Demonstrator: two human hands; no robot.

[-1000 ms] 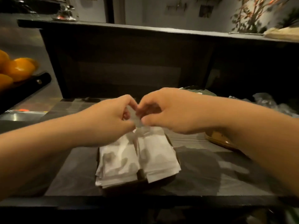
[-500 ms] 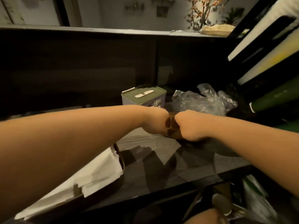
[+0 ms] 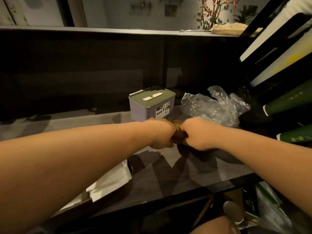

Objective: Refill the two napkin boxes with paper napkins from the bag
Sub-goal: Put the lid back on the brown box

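Brown box (image 3: 179, 135) sits gripped between my left hand (image 3: 161, 133) and right hand (image 3: 198, 133); next, napkins from the bag (image 3: 214, 107) at 1 o'clock.

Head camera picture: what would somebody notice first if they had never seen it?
First the two bare arms reaching forward, with the left hand and right hand meeting in a grip on a small brown thing in the middle. Just behind stands a purple box with a green lid, a crumpled clear plastic bag beside it. White napkins lie lower left.
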